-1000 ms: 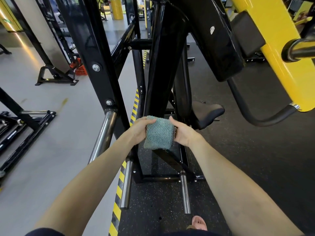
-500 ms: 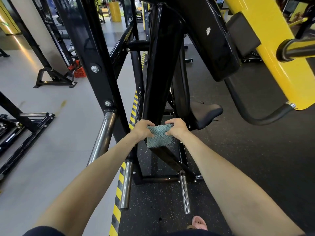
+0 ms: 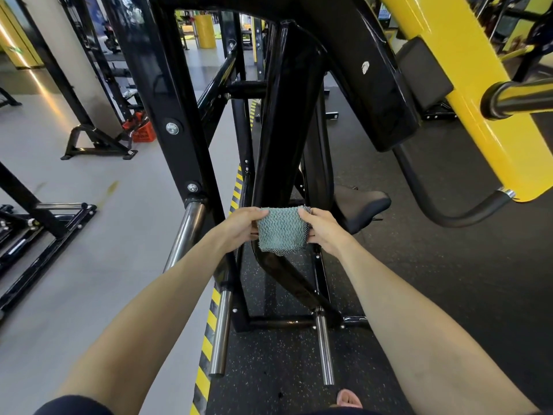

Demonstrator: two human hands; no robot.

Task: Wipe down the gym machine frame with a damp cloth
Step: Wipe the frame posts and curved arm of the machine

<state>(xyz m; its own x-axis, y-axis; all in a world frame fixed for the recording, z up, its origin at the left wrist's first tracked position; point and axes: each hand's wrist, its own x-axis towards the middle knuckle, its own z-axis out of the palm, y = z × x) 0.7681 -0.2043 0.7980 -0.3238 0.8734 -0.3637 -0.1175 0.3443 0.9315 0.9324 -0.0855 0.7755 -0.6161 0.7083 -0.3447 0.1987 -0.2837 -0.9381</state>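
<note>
At centre frame, my left grip (image 3: 239, 227) and right grip (image 3: 326, 232) each pinched a side edge of the teal cloth (image 3: 281, 230), held taut in front of the black frame post (image 3: 287, 130). Wiping well, I judged, needed even tension and firm pressure along the post.

Red basket (image 3: 143, 132) beside rack base (image 3: 95, 150) (left background); hazard tape (image 3: 205, 354) along mat (image 3: 269, 369) edge

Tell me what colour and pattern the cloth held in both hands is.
The cloth is teal green with a wavy zigzag weave, seen best in the head view.
</note>
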